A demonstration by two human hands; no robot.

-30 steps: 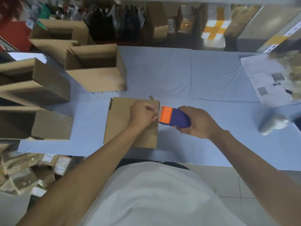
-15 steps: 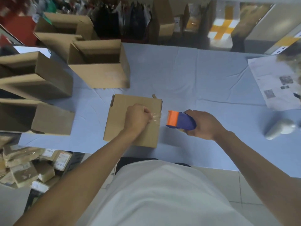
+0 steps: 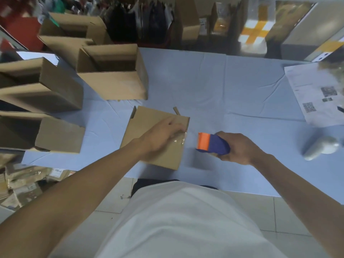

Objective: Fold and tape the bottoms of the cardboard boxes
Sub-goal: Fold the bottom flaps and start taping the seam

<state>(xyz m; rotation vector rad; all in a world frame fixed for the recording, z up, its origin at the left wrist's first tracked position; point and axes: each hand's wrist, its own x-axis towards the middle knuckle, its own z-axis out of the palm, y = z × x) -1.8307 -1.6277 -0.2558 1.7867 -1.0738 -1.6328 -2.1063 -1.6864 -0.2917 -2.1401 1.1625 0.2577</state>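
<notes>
A cardboard box (image 3: 154, 138) lies bottom-up near the front edge of the bench (image 3: 204, 86), left of its middle. The left hand (image 3: 163, 135) rests flat on the box, fingers extended over a strip of clear tape (image 3: 179, 141) at its right edge. Just beside the box, the right hand (image 3: 237, 148) grips an orange-and-blue tape dispenser (image 3: 212, 144). Open boxes (image 3: 111, 79) stand toward the bench's left edge.

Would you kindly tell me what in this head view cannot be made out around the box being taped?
- Tape strip on the cardboard box: head view; clear film, mostly under the left hand, so its length is hidden.
- Tape roll inside the dispenser: covered by the right hand.
- Printed sheet: text and codes too small and blurred.
- Grey object at right: motion-blurred, unidentifiable.
</notes>
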